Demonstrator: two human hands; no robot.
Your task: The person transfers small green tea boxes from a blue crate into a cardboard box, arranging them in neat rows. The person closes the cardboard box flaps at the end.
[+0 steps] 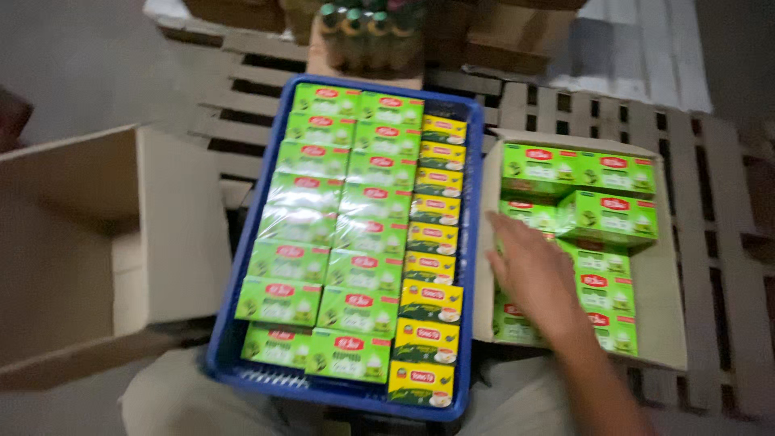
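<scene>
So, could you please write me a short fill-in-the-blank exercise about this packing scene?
1. The crate holding the rows of boxes is ____ in colour.
2. The right hand reaches into the ____ carton of green boxes.
3. The crate's rightmost column holds ____ boxes.

Missing words: blue; cardboard; yellow

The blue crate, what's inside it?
The blue crate holds two columns of green boxes and one column of yellow boxes. Whatever lies beneath them is covered.
</scene>
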